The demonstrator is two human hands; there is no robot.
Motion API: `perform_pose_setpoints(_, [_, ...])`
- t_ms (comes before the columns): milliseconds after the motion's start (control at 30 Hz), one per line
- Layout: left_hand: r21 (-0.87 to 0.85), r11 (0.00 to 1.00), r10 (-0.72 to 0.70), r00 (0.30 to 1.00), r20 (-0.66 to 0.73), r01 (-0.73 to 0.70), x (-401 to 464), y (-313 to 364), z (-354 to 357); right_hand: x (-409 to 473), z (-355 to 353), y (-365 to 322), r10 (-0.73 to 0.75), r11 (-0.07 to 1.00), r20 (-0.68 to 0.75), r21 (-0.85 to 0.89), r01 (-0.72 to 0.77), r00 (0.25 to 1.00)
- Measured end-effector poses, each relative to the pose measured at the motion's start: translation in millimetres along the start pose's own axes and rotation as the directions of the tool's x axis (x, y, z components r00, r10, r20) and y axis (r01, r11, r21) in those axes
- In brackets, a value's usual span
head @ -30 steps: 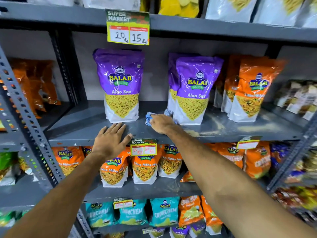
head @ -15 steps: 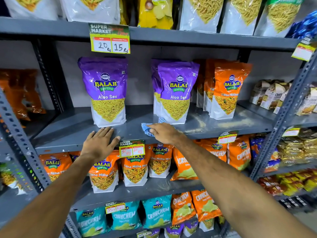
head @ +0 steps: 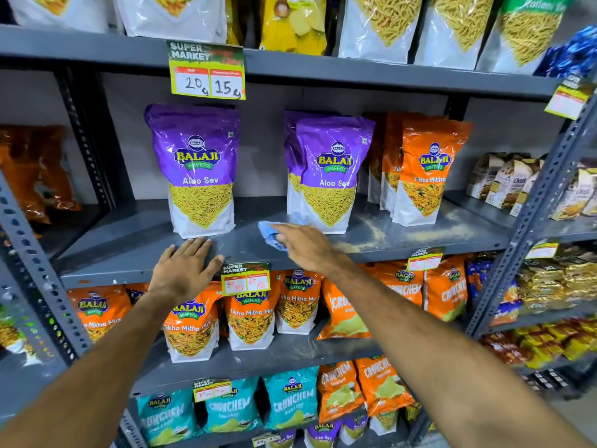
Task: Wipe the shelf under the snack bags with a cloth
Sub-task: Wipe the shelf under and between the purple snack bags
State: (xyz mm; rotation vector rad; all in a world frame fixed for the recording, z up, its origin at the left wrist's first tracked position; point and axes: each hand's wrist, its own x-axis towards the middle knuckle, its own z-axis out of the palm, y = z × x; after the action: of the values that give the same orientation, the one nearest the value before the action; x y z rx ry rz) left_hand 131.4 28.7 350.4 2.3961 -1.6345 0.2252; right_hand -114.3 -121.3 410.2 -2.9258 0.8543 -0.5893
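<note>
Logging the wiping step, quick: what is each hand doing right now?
Left hand: open, flat on the shelf edge, holding nothing.
Right hand: pressing the blue cloth onto the shelf, fingers extended over it.

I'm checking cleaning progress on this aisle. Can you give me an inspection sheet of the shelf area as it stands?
Surface: grey shelf, pale dust on its right part.
Job's things: blue cloth on the shelf; purple Aloo Sev bags upright.
Clutter: orange Tikha Mitha bags.
Grippers: left hand flat on the shelf edge; right hand pressing the cloth.
Cables: nothing seen.
Surroundings: price tag above.
</note>
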Motion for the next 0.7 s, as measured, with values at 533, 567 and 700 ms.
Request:
perform_pose_setpoints(533, [0.009,1.0,0.011,1.0,-0.006,-0.011,3,-4,5,5,44,17,-0.051,0.998,0.05,0.024,0.05,0.997])
perform_pose_setpoints(567, [0.01,1.0,0.011,1.0,-0.004,-0.011,3,-4,5,2,42,24,-0.044,0.999,0.045,0.02,0.043,0.998])
perform_pose_setpoints(700, [0.016,1.0,0.005,1.0,0.009,-0.005,4,-4,6,-6,35,48,-0.005,1.0,0.034,0.01,0.005,0.999])
